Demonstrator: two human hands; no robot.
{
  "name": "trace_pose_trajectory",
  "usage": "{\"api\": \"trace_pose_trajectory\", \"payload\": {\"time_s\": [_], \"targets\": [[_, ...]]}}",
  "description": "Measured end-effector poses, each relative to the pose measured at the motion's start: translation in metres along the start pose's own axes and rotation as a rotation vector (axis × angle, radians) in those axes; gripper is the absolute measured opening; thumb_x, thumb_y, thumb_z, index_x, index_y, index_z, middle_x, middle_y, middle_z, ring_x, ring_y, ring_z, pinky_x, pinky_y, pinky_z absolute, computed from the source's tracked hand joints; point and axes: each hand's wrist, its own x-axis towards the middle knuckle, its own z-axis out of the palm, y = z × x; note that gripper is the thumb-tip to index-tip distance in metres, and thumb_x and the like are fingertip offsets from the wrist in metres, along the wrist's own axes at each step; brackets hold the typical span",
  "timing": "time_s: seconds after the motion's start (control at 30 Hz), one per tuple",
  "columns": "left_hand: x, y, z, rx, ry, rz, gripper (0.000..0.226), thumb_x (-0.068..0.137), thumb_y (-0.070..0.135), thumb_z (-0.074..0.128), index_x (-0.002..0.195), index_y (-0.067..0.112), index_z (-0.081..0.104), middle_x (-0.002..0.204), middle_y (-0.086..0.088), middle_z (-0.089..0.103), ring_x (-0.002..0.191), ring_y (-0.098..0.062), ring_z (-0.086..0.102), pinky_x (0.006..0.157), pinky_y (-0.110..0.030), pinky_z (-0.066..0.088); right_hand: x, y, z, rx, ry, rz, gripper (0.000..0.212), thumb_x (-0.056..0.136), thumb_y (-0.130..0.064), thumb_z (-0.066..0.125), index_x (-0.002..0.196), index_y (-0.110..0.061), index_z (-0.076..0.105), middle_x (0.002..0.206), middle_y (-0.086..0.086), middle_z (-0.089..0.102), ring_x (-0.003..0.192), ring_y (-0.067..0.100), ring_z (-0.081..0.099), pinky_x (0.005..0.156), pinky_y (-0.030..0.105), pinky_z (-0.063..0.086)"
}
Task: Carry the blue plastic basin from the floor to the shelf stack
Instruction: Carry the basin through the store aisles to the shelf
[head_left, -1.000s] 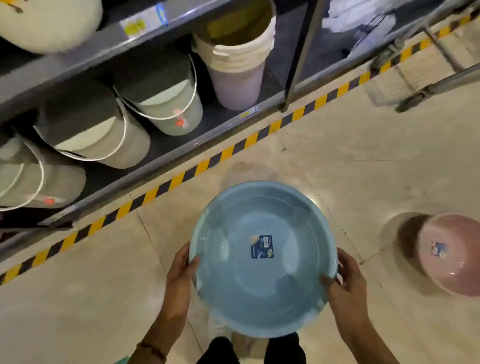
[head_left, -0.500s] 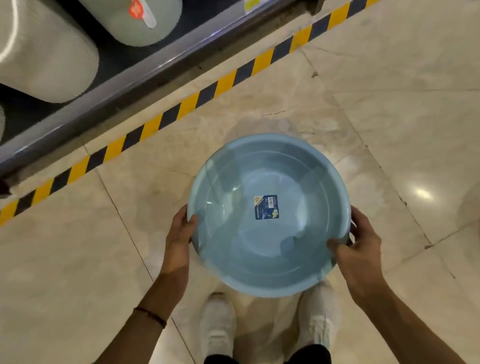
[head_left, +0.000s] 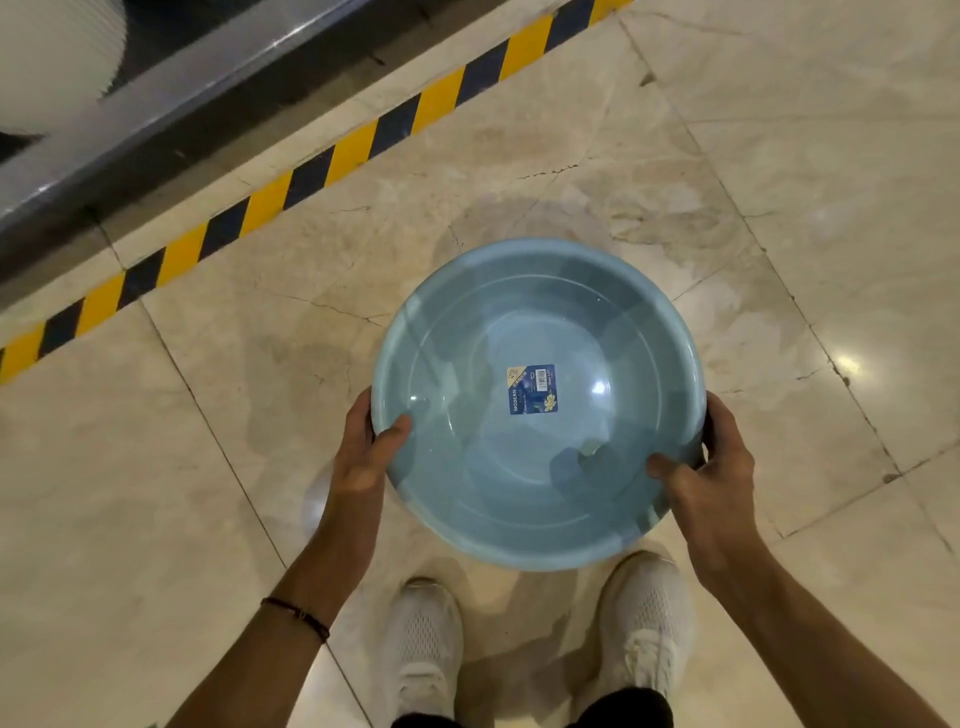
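Since half a second ago I see the shelf rail (head_left: 156, 104) slide toward 11 o'clock. My left hand (head_left: 363, 457) and right hand (head_left: 711, 467) clamp the blue basin (head_left: 519, 493) rim at 9 and 3, seemingly above my shoes (head_left: 426, 644).

The basin (head_left: 537, 405) sits in the middle, held above the floor (head_left: 779, 182), with the left hand (head_left: 363, 452) on its left rim and the right hand (head_left: 711, 467) on its right rim. A label (head_left: 532, 388) lies inside it. Two shoes (head_left: 428, 644) stand nearer, below it. The striped tape (head_left: 322, 161) runs across the floor farther off, and the shelf edge (head_left: 156, 109) lies beyond it at far left.
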Motion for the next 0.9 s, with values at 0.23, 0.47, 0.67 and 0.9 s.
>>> {"api": "trace_pose_trajectory", "payload": {"time_s": [0.23, 0.47, 0.67, 0.9], "targets": [[0.005, -0.013, 0.0, -0.018, 0.007, 0.018, 0.055, 0.093, 0.014, 0.066, 0.145, 0.029, 0.056, 0.137, 0.004, 0.069, 0.122, -0.016, 0.068, 0.089, -0.027, 0.059, 0.005, 0.014, -0.006, -0.013, -0.016, 0.007, 0.084, 0.06, -0.003, 0.062, 0.137, -0.035, 0.057, 0.109, -0.026, 0.067, 0.101, -0.005, 0.064, 0.067, 0.015, 0.059], [0.01, -0.013, 0.01, 0.011, 0.07, 0.025, 0.071, 0.086, -0.021, 0.059, 0.133, 0.033, 0.061, 0.121, 0.012, 0.074, 0.111, -0.013, 0.071, 0.081, -0.026, 0.061, -0.001, 0.009, 0.004, -0.003, 0.02, -0.044, 0.091, 0.054, 0.001, 0.055, 0.142, -0.024, 0.055, 0.111, -0.02, 0.065, 0.101, -0.003, 0.062, 0.071, 0.015, 0.057], [-0.027, 0.04, 0.007, 0.063, 0.043, 0.022, 0.092, 0.075, -0.033, 0.053, 0.148, 0.022, 0.053, 0.14, -0.001, 0.065, 0.127, -0.023, 0.062, 0.093, -0.037, 0.062, -0.036, -0.037, -0.016, 0.092, 0.048, -0.013, 0.088, 0.054, -0.001, 0.053, 0.139, -0.024, 0.059, 0.113, -0.012, 0.069, 0.104, 0.004, 0.066, 0.075, 0.026, 0.06], [-0.11, 0.169, 0.025, 0.107, -0.003, -0.018, 0.102, 0.057, -0.015, 0.078, 0.145, 0.033, 0.058, 0.138, 0.006, 0.068, 0.13, -0.03, 0.059, 0.1, -0.058, 0.055, -0.116, -0.156, -0.082, 0.124, 0.091, -0.028, 0.088, 0.059, -0.004, 0.056, 0.141, -0.038, 0.058, 0.118, -0.017, 0.071, 0.104, 0.006, 0.069, 0.072, 0.026, 0.062]]}}
